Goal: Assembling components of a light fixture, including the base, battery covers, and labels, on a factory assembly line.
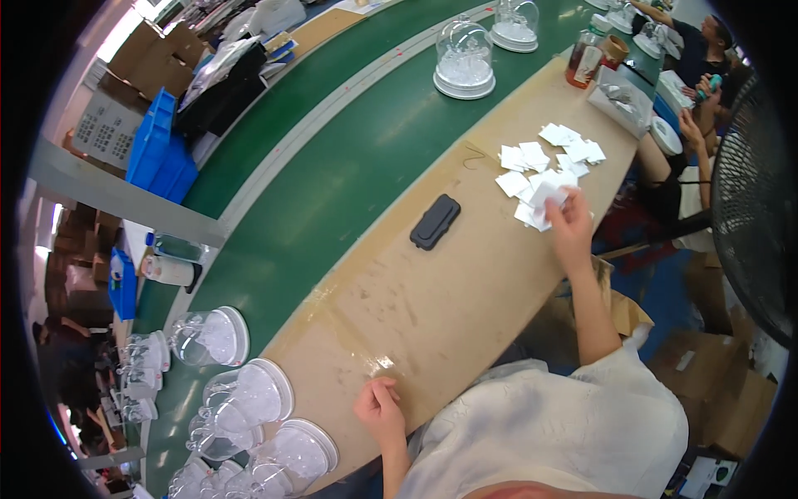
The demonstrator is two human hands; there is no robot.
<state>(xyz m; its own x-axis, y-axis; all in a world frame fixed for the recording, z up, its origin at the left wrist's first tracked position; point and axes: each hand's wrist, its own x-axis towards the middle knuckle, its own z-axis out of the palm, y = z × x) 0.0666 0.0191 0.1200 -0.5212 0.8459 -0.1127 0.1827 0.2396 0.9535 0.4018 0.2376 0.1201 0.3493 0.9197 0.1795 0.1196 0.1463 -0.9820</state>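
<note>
My right hand (572, 231) pinches a small white square piece (549, 196) between thumb and fingers. It is just above a loose pile of similar white square pieces (532, 156) on the brown tabletop. At the table's near edge my left hand (380, 406) rests with its fingers curled in, and nothing shows in them. A black oblong case (435, 222) lies on the table between the two hands. To the left of my left hand, clear domes with white round bases (309, 445) lie on their sides in a cluster.
A green conveyor belt (332, 224) runs along the table's far side, carrying upright clear domes (465, 66). At the far right stand a bottle of reddish liquid (584, 62) and a clear plastic box (622, 101). A black fan (756, 200) and other people are at the right.
</note>
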